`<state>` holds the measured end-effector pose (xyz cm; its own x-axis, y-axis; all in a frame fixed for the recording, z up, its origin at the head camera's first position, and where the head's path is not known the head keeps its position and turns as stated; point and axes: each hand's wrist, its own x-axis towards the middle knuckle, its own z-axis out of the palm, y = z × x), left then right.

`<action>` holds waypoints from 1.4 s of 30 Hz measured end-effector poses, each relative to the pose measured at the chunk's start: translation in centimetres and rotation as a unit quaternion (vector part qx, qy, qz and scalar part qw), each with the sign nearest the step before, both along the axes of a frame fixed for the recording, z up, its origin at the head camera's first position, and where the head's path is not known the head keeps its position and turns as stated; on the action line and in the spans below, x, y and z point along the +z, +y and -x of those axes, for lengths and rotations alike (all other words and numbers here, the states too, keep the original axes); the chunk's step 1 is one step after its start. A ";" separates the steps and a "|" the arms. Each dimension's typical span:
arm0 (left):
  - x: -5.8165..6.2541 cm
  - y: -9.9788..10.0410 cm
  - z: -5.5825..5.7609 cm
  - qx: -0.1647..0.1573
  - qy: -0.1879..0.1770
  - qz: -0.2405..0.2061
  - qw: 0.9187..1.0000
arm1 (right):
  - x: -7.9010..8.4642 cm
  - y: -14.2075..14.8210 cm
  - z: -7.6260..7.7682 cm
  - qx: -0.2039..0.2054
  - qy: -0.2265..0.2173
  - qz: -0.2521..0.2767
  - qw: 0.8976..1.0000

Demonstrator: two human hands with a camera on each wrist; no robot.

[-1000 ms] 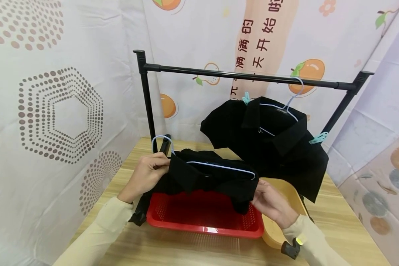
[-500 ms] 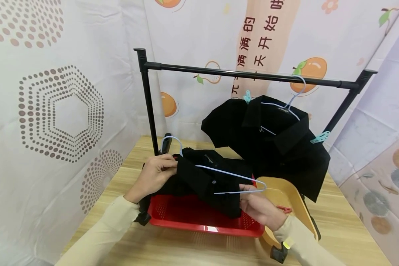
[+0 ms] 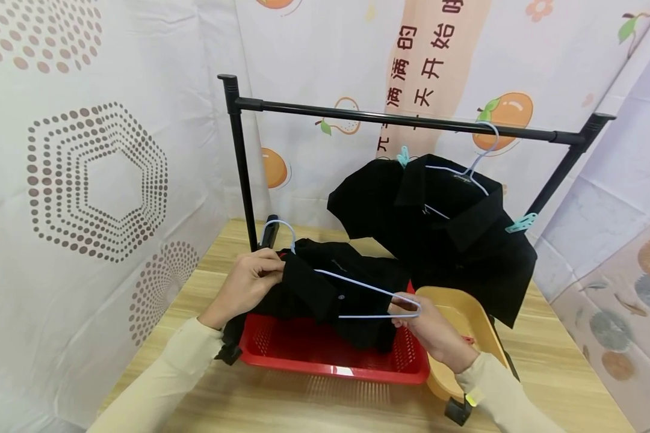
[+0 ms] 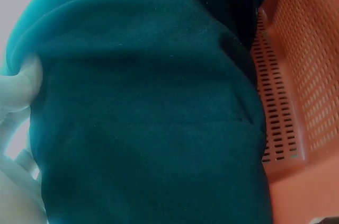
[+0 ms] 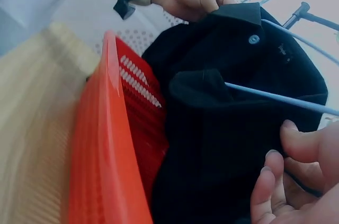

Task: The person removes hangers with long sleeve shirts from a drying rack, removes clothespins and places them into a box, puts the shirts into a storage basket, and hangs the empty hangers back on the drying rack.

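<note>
A black collared shirt [image 3: 310, 288] lies bunched over the red basket, a light-blue hanger [image 3: 357, 282] partly inside it. My left hand [image 3: 248, 281] pinches the shirt by the collar, close under the hanger's hook; in the left wrist view, the thumb [image 4: 30, 78] presses on the cloth [image 4: 148, 97]. The hanger's right end sticks out of the neck opening and crosses in front of my right hand [image 3: 430, 328]. In the right wrist view, that hand's thumb [image 5: 299, 139] and curled fingers grip the shirt's fabric below the hanger bar [image 5: 275, 98].
The red basket [image 3: 330, 370] stands under the shirt, beside a yellow tray [image 3: 449, 294] with a red clip [image 3: 468, 340]. Behind, a black rack [image 3: 357, 114] carries another black shirt [image 3: 374, 192] on a blue hanger, with teal clips [image 3: 522, 223] on it.
The hanger's right end has come out of the shirt. My right hand first moved left with the cloth, then slightly right and up to the hanger's end. The left hand stays at the collar.
</note>
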<state>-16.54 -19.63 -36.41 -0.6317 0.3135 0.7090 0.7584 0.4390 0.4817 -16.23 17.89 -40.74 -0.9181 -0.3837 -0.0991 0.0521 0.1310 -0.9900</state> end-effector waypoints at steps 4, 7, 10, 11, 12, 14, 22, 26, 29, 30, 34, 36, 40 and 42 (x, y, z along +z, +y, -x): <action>-0.1 -0.1 0.0 0.005 -0.007 0.003 1.000 | 0.5 0.6 0.0 -0.032 0.016 -0.058 0.998; -0.2 -0.2 0.0 0.010 -0.005 0.008 1.000 | 0.9 1.1 -0.1 -0.037 0.032 -0.079 0.996; -0.3 -0.3 0.2 0.014 -0.003 0.011 1.000 | 1.5 1.7 -0.2 -0.023 0.071 -0.102 0.992; -0.3 -0.3 0.2 0.015 -0.002 0.012 1.000 | 1.7 2.0 -0.3 -0.015 0.090 -0.112 0.989; -0.4 -0.3 0.3 0.017 -0.001 0.013 1.000 | 2.0 2.2 -0.3 -0.007 0.112 -0.125 0.986; -0.4 -0.4 0.3 0.022 0.002 0.015 1.000 | 2.6 2.5 -0.5 0.008 0.165 -0.157 0.974; -0.5 -0.1 0.0 0.027 0.011 0.026 0.999 | 3.8 2.2 -1.2 0.014 0.352 -0.241 0.904; -0.3 0.3 -0.3 0.021 0.010 0.027 0.999 | 3.6 1.5 -1.2 0.006 0.437 -0.255 0.863; -0.3 0.4 -0.4 0.025 0.002 0.026 0.999 | 3.2 1.2 -1.1 0.005 0.471 -0.259 0.843; -0.3 0.4 -0.4 0.027 -0.002 0.025 0.999 | 3.1 1.1 -1.0 0.005 0.477 -0.261 0.839; -0.3 0.4 -0.6 0.031 -0.012 0.025 0.999 | 2.8 0.9 -0.9 0.007 0.492 -0.260 0.831; -0.3 0.4 -0.6 0.030 -0.012 0.027 0.999 | 2.7 0.8 -0.9 0.008 0.502 -0.256 0.826; -0.3 0.4 -0.5 0.027 -0.007 0.031 0.999 | 2.6 0.7 -0.7 0.006 0.529 -0.238 0.815; -0.3 0.3 -0.4 0.026 -0.004 0.033 0.999 | 2.6 0.7 -0.6 0.006 0.541 -0.226 0.810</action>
<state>-16.14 -19.28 -36.69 -0.6544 0.3258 0.6824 0.7299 0.5079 0.4575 -15.66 18.58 -38.15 -0.5579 -0.5418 0.6286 -0.8178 0.4880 -0.3052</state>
